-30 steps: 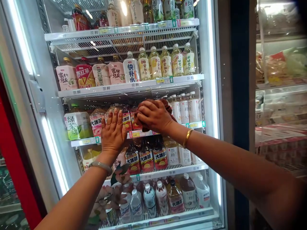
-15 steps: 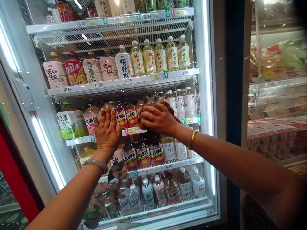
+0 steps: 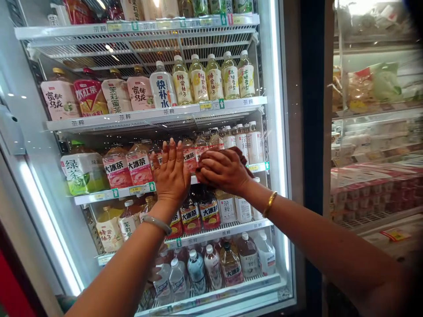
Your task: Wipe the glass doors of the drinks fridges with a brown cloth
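- Brown cloth (image 3: pixel 240 152) lies bunched under the right hand (image 3: pixel 224 171), folds poking out above the knuckles; the fingers curl over it, so that hand is full.
- Loose folds could slide from under the palm, I judge, if those fingers slacken or press unevenly, because the wad looks crumpled rather than folded flat.
- Nothing is in the left hand (image 3: pixel 172 176), which is spread flat toward the glass pane (image 3: pixel 145 128), fingers pointing up and slightly apart. Whether its palm presses or merely hovers, I cannot tell.
- Bare skin could leave prints on the pane if that palm does rest there.
- Only a narrow gap parts the left thumb from the right fingertips, so a leftward sweep of the cloth could bump the two hands together.
- The gold bangle (image 3: pixel 270 204) below the right hand and the grey bangle (image 3: pixel 157 224) below the left could tap or scratch the glass if either wrist tips forward.
- Smears could follow if the cloth is dirty or too wet; its dampness does not show.
- Weight leaning through both hands could jolt the pane, should it be hinged and not fully closed, and rattle the bottles (image 3: pixel 114 166) left of the hands or those on the shelf (image 3: pixel 142 115) above them.
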Demonstrator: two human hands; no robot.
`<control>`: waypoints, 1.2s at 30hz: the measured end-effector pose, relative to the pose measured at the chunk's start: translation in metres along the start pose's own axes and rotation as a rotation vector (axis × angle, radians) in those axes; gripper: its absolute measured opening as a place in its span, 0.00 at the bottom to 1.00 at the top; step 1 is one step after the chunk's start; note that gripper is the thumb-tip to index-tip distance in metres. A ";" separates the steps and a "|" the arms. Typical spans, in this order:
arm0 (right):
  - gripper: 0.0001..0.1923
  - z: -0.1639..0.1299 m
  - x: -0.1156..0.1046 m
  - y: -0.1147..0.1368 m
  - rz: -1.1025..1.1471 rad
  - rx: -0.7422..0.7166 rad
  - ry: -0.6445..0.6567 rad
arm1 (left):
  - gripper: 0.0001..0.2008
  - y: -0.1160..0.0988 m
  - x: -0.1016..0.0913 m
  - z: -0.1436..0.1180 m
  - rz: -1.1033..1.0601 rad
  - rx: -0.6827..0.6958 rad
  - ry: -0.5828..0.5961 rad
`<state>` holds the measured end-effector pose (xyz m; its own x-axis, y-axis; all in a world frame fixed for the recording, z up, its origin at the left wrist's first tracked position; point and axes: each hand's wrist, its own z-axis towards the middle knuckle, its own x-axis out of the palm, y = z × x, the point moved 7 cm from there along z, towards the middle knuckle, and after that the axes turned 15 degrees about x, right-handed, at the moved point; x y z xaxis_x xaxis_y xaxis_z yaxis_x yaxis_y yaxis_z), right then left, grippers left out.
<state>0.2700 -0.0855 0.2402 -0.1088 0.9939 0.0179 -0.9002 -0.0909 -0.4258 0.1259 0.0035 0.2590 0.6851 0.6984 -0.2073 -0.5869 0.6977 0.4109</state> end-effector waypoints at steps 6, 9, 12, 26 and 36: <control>0.15 0.024 0.004 -0.025 -0.037 0.331 0.004 | 0.34 -0.011 0.005 -0.006 0.005 0.050 0.015; 0.14 0.021 0.014 -0.001 -0.047 0.302 0.007 | 0.33 -0.010 0.005 -0.004 0.004 0.043 0.026; 0.11 -0.006 0.011 0.019 -0.032 0.096 0.010 | 0.32 -0.009 0.006 -0.004 0.002 0.030 0.046; 0.16 0.029 0.012 -0.006 -0.083 0.234 0.042 | 0.31 -0.015 0.004 -0.004 0.004 0.014 0.017; 0.09 -0.014 -0.016 -0.019 -0.063 -0.100 0.058 | 0.33 -0.016 0.006 -0.004 -0.021 0.000 0.023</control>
<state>0.2945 -0.0992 0.2350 -0.0261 0.9997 -0.0037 -0.8578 -0.0243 -0.5134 0.1380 -0.0031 0.2474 0.6873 0.6869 -0.2364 -0.5723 0.7124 0.4063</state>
